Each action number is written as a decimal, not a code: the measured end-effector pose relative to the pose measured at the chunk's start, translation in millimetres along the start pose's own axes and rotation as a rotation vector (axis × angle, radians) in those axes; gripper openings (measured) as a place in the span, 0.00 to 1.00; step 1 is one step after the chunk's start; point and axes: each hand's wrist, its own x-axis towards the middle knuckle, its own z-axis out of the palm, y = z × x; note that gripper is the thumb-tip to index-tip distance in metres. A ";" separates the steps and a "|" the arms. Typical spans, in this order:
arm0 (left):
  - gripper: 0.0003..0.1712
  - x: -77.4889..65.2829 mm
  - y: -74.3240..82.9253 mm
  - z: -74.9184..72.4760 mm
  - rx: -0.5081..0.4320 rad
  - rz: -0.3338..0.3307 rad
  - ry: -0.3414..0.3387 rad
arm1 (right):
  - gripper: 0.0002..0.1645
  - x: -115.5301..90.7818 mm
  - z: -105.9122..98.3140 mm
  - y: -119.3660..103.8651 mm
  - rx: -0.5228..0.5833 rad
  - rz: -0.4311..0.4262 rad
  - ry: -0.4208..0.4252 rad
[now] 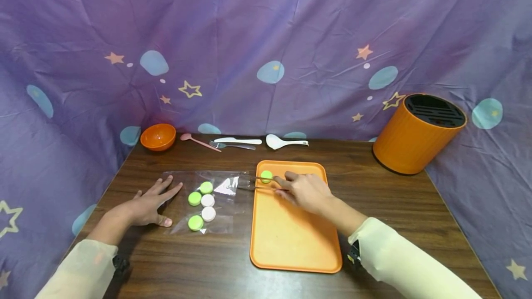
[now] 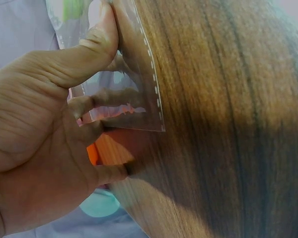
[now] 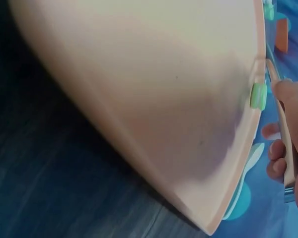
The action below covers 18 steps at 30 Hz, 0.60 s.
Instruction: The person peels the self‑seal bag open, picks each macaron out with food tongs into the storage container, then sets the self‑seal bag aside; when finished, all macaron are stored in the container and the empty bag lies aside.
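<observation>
My left hand [image 1: 149, 204], fingers spread and straight, rests at the left edge of a clear plastic bag [image 1: 228, 225]. In the left wrist view the thumb and fingertips overlap the bag's seamed corner [image 2: 151, 99]. Green discs [image 1: 194, 198] and white discs [image 1: 208, 200] show within the bag's outline. My right hand [image 1: 305, 190] grips wooden tongs [image 3: 283, 119], whose two arms are spread apart and point left to the bag's right end. One arm crosses a lone green disc [image 1: 266, 176] at the far left corner of an orange tray [image 1: 291, 243].
Along the back lie an orange bowl [image 1: 158, 137], a pink spoon [image 1: 201, 142], a white knife [image 1: 238, 140], a grey fork [image 1: 237, 146] and a white ladle [image 1: 287, 142]. A large orange knife block [image 1: 409, 137] stands at the back right. A purple curtain [image 1: 232, 50] hangs behind the table.
</observation>
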 end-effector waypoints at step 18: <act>0.68 3.6 -7.1 3.6 -0.029 -0.010 -0.005 | 0.18 19.8 11.9 -32.2 0.199 -0.017 -0.041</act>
